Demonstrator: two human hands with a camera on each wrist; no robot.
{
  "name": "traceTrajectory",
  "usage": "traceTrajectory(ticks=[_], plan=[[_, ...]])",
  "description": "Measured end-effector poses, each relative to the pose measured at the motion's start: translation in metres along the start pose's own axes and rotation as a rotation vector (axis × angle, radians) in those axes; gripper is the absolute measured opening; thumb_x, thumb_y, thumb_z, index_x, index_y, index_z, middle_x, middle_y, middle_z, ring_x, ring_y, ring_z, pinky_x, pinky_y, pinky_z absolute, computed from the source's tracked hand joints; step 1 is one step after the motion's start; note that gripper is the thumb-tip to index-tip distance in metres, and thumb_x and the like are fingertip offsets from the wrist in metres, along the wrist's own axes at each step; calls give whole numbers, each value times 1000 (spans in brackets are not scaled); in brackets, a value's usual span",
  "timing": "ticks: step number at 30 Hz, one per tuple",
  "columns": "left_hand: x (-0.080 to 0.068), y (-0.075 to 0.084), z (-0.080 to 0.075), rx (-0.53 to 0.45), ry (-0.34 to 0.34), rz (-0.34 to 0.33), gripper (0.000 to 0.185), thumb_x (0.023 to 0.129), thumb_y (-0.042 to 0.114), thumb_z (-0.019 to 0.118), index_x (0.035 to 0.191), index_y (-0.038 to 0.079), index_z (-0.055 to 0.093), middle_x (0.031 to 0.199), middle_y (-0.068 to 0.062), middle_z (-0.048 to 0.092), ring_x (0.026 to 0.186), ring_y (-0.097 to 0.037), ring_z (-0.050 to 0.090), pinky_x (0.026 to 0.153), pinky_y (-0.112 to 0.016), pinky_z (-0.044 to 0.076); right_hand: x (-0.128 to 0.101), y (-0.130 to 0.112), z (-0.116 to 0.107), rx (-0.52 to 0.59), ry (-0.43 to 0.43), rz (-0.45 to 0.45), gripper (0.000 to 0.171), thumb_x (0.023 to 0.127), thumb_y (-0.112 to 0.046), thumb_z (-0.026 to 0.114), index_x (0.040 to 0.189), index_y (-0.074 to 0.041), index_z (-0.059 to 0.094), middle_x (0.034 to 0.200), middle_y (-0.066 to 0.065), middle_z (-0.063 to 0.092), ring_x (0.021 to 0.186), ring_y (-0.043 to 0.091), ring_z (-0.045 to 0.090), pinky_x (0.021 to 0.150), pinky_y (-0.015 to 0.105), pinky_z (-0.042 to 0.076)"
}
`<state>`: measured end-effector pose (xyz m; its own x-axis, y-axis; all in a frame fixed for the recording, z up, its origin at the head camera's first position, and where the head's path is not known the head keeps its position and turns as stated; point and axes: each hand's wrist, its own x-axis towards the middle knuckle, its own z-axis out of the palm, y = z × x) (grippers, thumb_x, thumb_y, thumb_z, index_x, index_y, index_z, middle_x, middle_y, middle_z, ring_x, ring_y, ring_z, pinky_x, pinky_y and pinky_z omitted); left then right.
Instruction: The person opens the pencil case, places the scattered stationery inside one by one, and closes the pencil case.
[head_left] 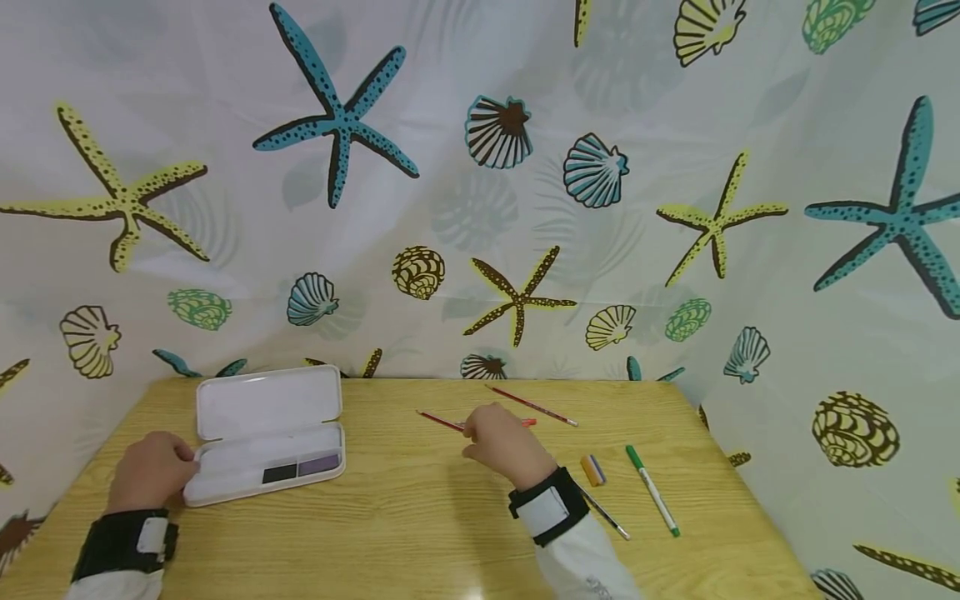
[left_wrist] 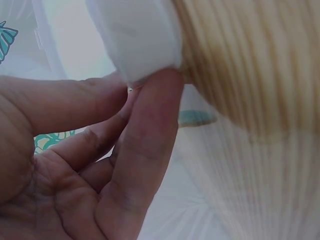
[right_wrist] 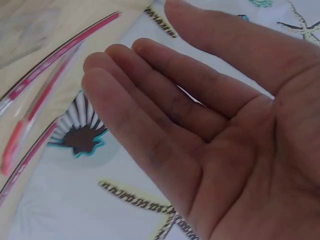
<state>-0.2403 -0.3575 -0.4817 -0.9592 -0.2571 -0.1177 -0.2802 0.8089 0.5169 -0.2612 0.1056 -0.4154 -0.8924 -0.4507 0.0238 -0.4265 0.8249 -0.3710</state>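
On the yellowish wood-grained table (head_left: 390, 525), a white rectangular plastic case (head_left: 228, 477) was pinched by the left hand (head_left: 152, 469); the right hand (head_left: 504, 443), empty and loosely extended, was held near a slim red pencil (head_left: 438, 421), judged light and stiff, best gripped mid-shaft.

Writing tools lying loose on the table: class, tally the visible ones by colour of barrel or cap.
Red: 3 (two red pencils, one red-capped pen)
Green: 1 (green-capped marker)
Black: 1 (black pencil)
Total: 5
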Motion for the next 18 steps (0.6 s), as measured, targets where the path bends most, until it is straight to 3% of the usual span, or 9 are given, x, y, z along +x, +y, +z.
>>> traceTrajectory(ticks=[4, 5, 7, 12, 18], plan=[[0, -1, 0, -6, -1, -10, 22, 87, 6, 69, 95, -15, 65, 78, -19, 61, 70, -30, 57, 59, -39, 46, -6, 19, 6, 6, 20, 34, 25, 82, -1, 82, 67, -7, 64, 65, -4, 43, 57, 10, 34, 56, 28, 33], [0, -1, 0, -8, -1, -12, 23, 87, 6, 70, 95, -15, 65, 78, -19, 61, 70, -30, 57, 59, -39, 46, -7, 24, 8, -9, 32, 40, 25, 82, 0, 83, 67, -7, 64, 66, -5, 46, 58, 8, 37, 56, 27, 35], [0, -1, 0, -8, -2, -14, 23, 87, 6, 70, 96, -15, 65, 78, -19, 61, 70, -30, 57, 60, -39, 46, -9, 31, 12, 1, 36, 66, 40, 81, 2, 82, 58, -10, 51, 61, -7, 34, 55, 8, 28, 52, 27, 28], [0, -1, 0, -5, -7, -8, 23, 87, 6, 69, 95, -15, 65, 79, -19, 61, 71, -30, 57, 61, -39, 47, -16, 43, 19, 22, 40, 128, 61, 78, 12, 75, 54, -17, 27, 57, -10, 12, 52, 8, 14, 48, 25, 16], [2, -2, 1, -5, -22, -6, 24, 87, 7, 69, 96, -15, 66, 80, -20, 62, 72, -31, 57, 62, -39, 47, -16, 49, 27, -27, 86, 169, 41, 76, 10, 74, 59, -10, 42, 57, -5, 33, 52, 11, 34, 49, 26, 28]])
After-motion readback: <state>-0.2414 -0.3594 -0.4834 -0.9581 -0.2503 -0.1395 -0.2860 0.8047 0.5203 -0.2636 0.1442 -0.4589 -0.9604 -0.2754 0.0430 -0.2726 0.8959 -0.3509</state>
